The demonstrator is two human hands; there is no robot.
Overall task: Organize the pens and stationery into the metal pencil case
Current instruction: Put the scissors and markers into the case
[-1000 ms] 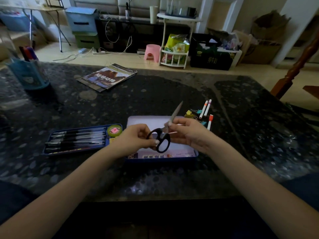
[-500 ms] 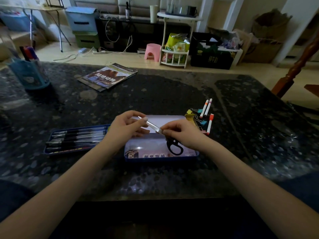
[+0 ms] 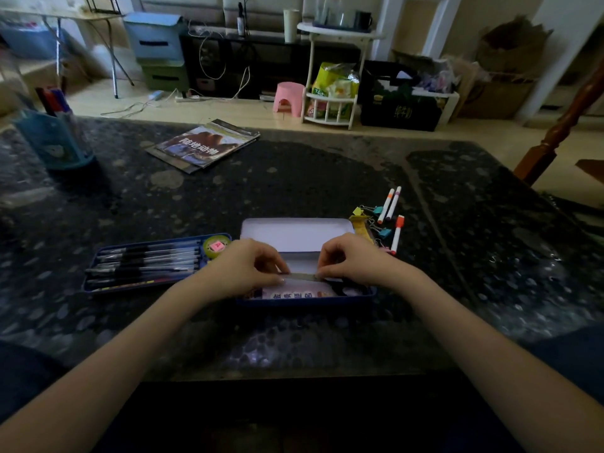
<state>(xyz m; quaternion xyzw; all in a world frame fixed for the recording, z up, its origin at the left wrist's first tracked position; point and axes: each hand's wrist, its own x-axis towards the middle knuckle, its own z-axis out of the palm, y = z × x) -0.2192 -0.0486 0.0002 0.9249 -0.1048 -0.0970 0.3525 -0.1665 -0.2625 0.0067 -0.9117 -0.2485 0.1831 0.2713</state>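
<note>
Over the near half of the open metal pencil case, the fingertips of both hands meet on the scissors — the left hand pinches the blade tip between curled thumb and forefinger, and the right hand pinches the blades nearer the pivot with its fingers bent down over them. The blades lie closed and level, running left to right just above the case's front part; the black handles show dimly under the right palm, low inside the case by its right wall, and whether they touch the floor of the case cannot be told. Both wrists are slightly raised, and the bare forearms come in from the lower corners and converge on the case. To the left, touching or just beside the case, a blue tray holds a row of black pens with a round green tape roll at its right end. To the right of the case lie coloured binder clips and three white markers — all on the dark speckled table. Farther back sit a magazine and, at the far left, a blue pen holder.
</note>
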